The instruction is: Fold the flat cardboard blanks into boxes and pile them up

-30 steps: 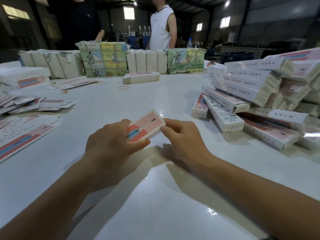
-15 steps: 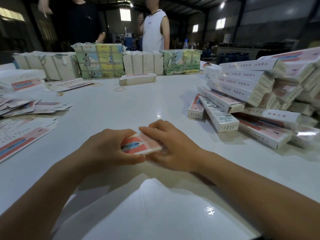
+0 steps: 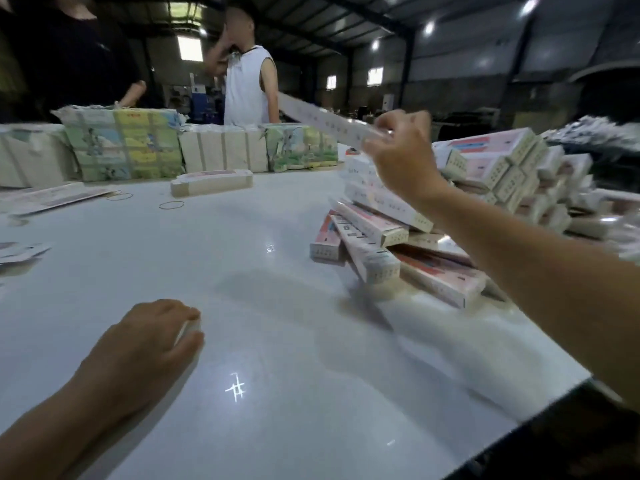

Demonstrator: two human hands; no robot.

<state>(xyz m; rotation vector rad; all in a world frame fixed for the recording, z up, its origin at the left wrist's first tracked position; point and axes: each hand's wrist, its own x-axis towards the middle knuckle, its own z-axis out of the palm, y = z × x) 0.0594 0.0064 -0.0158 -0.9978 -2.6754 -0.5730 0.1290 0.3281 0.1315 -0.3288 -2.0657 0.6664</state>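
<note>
From the head camera, we see that our right hand [image 3: 403,157] has risen off the table [image 3: 277,341] and now pinches one end of a finished box [image 3: 329,124] in its curled fingers [image 3: 384,131], carrying it above the pile of folded boxes [image 3: 450,202] just below and beyond them. A second ago both hands worked this box down in front of us. Our left hand [image 3: 145,348] has stayed low, fingers loosely curled on the table, holding nothing we can make out. We judge this box folded, with only stacking left.
</note>
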